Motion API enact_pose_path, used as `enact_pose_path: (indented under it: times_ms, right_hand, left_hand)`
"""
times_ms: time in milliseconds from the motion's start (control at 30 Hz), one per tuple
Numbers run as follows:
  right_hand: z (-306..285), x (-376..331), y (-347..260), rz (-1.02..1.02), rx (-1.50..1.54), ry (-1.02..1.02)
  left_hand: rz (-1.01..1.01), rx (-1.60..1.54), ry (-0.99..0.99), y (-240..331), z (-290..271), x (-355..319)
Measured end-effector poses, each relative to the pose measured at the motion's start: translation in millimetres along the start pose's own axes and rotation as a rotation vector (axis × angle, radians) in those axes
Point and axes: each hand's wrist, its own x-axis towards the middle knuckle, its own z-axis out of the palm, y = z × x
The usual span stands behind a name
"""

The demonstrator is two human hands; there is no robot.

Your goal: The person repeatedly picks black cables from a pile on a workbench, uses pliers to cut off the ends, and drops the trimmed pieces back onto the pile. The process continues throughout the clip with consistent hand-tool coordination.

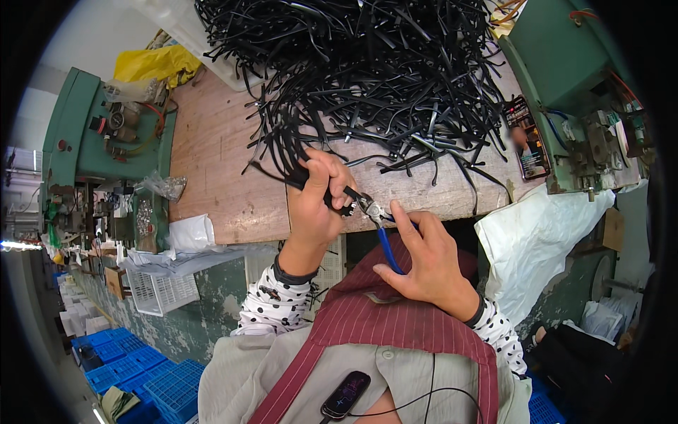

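My left hand (321, 194) is closed round a bunch of black eyeglass temples (281, 150), their curved ends fanning out up and to the left. The end of one temple sticks out toward my right hand (427, 258), which holds blue-handled cutting pliers (385, 244). The metal jaws of the pliers are at that end; whether they are closed on it I cannot tell. My right thumb and fingers lie around the handles. Just beyond both hands spreads a large heap of loose black temples (381, 78) on the wooden table.
Green machines stand at the left (106, 134) and right (575, 78) of the wooden table (219, 162). A yellow bag (152, 65) lies at the back left. White sheeting (540, 240) hangs at the right front edge. Blue crates (127, 360) sit on the floor at left.
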Motion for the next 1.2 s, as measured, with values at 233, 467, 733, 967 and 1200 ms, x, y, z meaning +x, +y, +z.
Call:
enact_pose_path:
  times_ms: [233,467,733,967,1200]
  right_hand:
    - [-9,-2,1,0.058,0.293,-0.128]
    - [-19,3,-2,-0.1,-0.129,-0.067]
    - [-7,-5,-1,-0.084,-0.13,-0.01]
    - [9,-17,-5,-0.139,-0.276,0.184]
    - [27,-120,72,0.272,-0.354,0.225]
  left_hand:
    - [-0.207,-0.233,-0.13,4,-15,4]
    - [-0.281,-0.284,-0.283,1,-21,7]
    - [-0.191,-0.315,-0.134,-7,-21,-5]
    - [-0.113,-0.348,-0.138,-2,-16,-13]
    - [-0.102,-0.282,-0.023,-7,-37,-22]
